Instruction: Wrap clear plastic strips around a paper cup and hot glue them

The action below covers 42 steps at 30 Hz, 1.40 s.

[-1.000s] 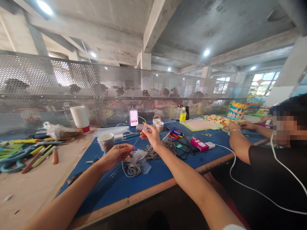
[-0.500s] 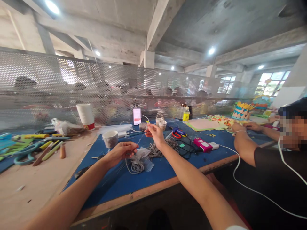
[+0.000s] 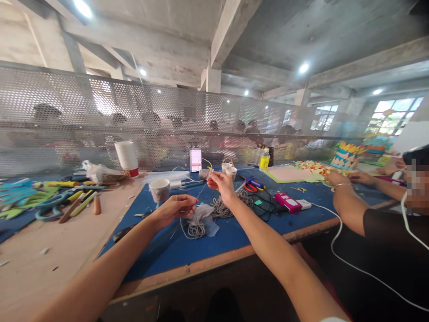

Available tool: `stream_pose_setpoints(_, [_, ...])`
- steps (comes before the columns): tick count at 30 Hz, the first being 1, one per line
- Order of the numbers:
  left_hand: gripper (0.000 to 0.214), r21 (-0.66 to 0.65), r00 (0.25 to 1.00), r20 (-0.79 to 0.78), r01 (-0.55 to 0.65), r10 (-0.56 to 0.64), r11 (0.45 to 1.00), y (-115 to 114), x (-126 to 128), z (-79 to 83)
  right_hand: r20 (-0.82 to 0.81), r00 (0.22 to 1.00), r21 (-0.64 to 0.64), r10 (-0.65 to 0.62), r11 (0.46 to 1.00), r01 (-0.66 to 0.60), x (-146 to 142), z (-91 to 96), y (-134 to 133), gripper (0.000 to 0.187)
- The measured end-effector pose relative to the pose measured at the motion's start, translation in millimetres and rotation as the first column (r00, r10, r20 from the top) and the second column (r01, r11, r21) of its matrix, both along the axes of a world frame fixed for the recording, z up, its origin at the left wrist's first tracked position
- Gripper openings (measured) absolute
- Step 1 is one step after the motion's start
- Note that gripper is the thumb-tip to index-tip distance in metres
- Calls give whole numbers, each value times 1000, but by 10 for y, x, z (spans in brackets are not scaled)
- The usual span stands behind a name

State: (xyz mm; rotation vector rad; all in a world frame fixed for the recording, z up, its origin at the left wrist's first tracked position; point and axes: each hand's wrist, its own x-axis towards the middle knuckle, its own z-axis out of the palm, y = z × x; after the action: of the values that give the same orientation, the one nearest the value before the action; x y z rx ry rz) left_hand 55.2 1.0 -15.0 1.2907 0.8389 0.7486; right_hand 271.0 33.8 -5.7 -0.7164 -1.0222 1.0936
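Observation:
Between my two hands runs a thin grey cord, pulled taut above the blue mat. My left hand pinches its lower end, and my right hand pinches it higher up and farther away. Below them lie a coil of grey cord with clear plastic over it and a larger tangled heap of grey cord. Just behind my right fingertips is a spool of grey cord. A white paper cup stands beyond my left hand, and small white cups stand behind my right.
Red-handled scissors, a pink box with a white cable and a yellow-labelled bottle are to the right. A phone leans at the back. Stacked cups and tools lie left. A co-worker's arm rests at right.
The view has turned slightly left, so the scene sits a little farther right. Both my hands keep their pinch on the cord, in nearly the same positions over the mat.

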Motion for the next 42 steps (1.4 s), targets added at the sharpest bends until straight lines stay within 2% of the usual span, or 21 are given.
stream_pose_setpoints(9, [22, -39, 999, 27, 25, -24, 999, -8, -4, 42, 9, 1000, 37, 7, 999, -7, 39, 57, -31, 36])
stream_pose_setpoints(14, [11, -80, 992, 127, -8, 18, 997, 27, -23, 42, 24, 999, 19, 44, 999, -44, 37, 71, -60, 39])
stream_pose_setpoints(17, [7, -81, 982, 180, -36, 50, 996, 54, -45, 47, 140, 982, -9, 125, 992, -125, -7, 47, -116, 39])
stream_pose_setpoints(20, [7, -86, 975, 212, -44, 61, 995, 78, -58, 40, 302, 927, -28, 221, 974, -223, -90, 5, -184, 40])
stream_pose_setpoints(23, [6, -94, 973, 225, -30, 51, 995, 88, -55, 23, 386, 886, -17, 255, 963, -269, -178, -34, -226, 40])
stream_pose_setpoints(35, [5, -99, 976, 215, -6, 27, 995, 68, -32, 8, 420, 885, 33, 199, 972, -234, -246, -37, -262, 31])
stream_pose_setpoints(42, [7, -99, 980, 195, -17, 36, 995, 79, -38, -7, 421, 888, 51, 186, 972, -228, -256, -62, -239, 31])
